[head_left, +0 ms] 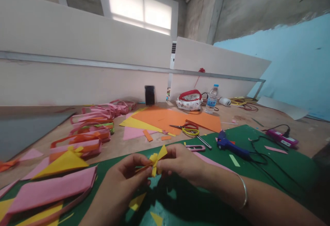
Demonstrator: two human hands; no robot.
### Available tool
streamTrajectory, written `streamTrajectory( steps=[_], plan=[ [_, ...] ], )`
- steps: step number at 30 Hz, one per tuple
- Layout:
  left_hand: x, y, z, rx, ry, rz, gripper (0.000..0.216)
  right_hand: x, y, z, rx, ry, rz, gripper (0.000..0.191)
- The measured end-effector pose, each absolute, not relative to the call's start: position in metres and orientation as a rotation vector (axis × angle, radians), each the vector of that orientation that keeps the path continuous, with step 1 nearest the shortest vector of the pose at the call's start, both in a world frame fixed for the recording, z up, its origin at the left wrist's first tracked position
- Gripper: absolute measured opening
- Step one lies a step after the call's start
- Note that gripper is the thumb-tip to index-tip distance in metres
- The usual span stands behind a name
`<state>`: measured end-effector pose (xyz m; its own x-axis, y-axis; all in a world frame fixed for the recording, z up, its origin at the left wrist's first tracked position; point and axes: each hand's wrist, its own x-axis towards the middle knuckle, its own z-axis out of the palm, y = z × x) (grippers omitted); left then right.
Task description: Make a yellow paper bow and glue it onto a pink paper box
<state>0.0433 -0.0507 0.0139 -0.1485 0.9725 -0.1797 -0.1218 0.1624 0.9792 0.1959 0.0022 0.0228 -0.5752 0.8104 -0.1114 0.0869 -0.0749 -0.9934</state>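
Green cutting mat point(270, 171) covers the near table, with pink folded paper point(51, 188) stacked at its left, within reach. The left hand point(123, 181) and right hand point(180, 164) pinch a small yellow paper piece point(156, 157) from both sides, steadying it just above the mat. A glue gun point(229, 145) lies farther right.

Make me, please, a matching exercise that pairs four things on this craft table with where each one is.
Things
1. small yellow folded paper shape
2. blue plastic glue gun
3. red-and-yellow-handled scissors
4. clear plastic water bottle

Places
A. resting on the orange paper sheet
B. pinched between the left hand and the right hand
C. standing beside the white fabric pouch with red trim
D. lying on the green cutting mat

Pairs: 1-B, 2-D, 3-A, 4-C.
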Motion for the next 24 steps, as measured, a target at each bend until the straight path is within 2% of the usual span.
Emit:
streamTrajectory(
  steps=[7,14,24],
  plan=[
    [0.0371,-0.0526,0.015,0.934,1.272,1.115,0.018,0.1947,0.002,0.0199,-0.964,-1.679,1.697,0.011],
    [0.0389,-0.0495,0.0162,1.019,1.262,1.146,0.005,0.1961,0.0026,0.0187,-0.941,-1.689,1.671,0.007],
    [0.0363,-0.05,0.0165,0.755,1.228,1.121,0.022,0.192,-0.0016,0.0275,-0.964,-1.682,1.663,0.014]
  ],
)
